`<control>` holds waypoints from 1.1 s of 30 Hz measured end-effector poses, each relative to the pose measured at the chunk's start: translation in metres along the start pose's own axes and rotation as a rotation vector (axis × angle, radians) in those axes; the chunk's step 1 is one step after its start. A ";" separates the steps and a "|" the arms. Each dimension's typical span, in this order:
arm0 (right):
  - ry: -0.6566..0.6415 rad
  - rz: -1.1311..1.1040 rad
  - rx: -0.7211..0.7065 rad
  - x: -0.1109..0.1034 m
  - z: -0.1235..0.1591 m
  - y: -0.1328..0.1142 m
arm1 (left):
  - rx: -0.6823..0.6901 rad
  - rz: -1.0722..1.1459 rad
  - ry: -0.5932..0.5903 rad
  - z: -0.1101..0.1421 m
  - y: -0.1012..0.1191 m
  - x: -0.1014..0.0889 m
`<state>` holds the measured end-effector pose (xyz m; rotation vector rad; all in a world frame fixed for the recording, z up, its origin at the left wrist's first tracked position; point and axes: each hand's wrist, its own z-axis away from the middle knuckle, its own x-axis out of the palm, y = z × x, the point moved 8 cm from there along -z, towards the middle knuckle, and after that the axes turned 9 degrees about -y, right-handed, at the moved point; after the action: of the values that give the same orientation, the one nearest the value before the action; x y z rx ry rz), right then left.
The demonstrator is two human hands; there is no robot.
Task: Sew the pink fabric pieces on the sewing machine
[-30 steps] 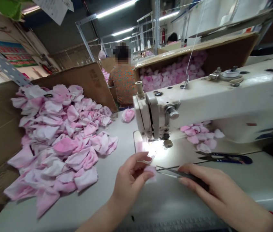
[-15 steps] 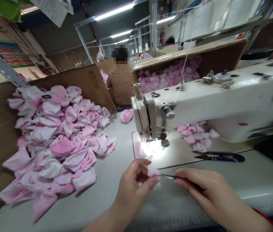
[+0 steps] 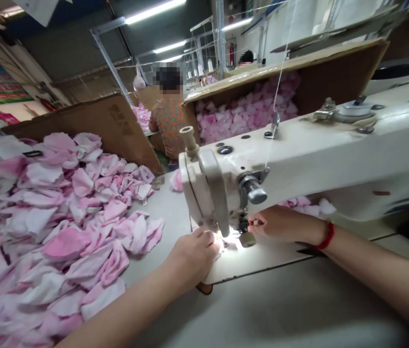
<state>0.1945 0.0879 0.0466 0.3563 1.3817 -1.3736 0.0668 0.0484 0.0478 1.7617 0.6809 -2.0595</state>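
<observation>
A white sewing machine (image 3: 309, 140) stands before me, its lamp shining on the needle area. My left hand (image 3: 197, 256) is closed at the left of the presser foot, fingertips pinching a small pink fabric piece (image 3: 222, 247) that is mostly hidden and washed out by glare. My right hand (image 3: 275, 224) reaches under the machine arm, fingers curled close to the right side of the needle bar. What those fingers hold, if anything, is hidden. Thread snips (image 3: 306, 251) lie under my right wrist, only partly showing.
A big heap of pink and white fabric pieces (image 3: 66, 217) covers the table's left side against a cardboard panel (image 3: 92, 116). More pink petals (image 3: 300, 203) lie behind the machine arm. A box (image 3: 335, 82) of petals stands behind. A person (image 3: 170, 116) sits further back.
Both hands have moved forward from the table's front edge to the needle area. The thin dark tool in my right hand is out of sight. The view has shifted closer to the machine.
</observation>
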 end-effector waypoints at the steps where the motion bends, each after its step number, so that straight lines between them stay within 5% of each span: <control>1: 0.000 -0.021 -0.001 0.001 0.000 0.002 | -0.014 -0.001 0.015 -0.001 -0.001 0.000; 8: 0.001 -0.187 0.176 0.006 0.006 0.036 | 0.054 0.040 0.261 0.008 0.001 0.000; 12: 0.016 -0.195 0.105 0.013 0.001 0.037 | 0.073 0.066 0.280 0.008 0.000 -0.003; 19: 0.025 -0.120 0.059 0.023 -0.002 0.019 | -0.184 0.259 0.310 0.008 -0.019 0.010; 24: 0.070 -0.048 0.005 0.025 -0.004 -0.006 | -0.147 0.199 0.334 0.008 -0.013 0.006; 33: 0.134 0.097 0.096 0.025 0.003 -0.007 | -0.188 0.266 0.246 0.004 -0.009 0.003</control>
<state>0.1819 0.0716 0.0306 0.5801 1.3916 -1.3586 0.0579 0.0533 0.0463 1.8966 0.6445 -1.5706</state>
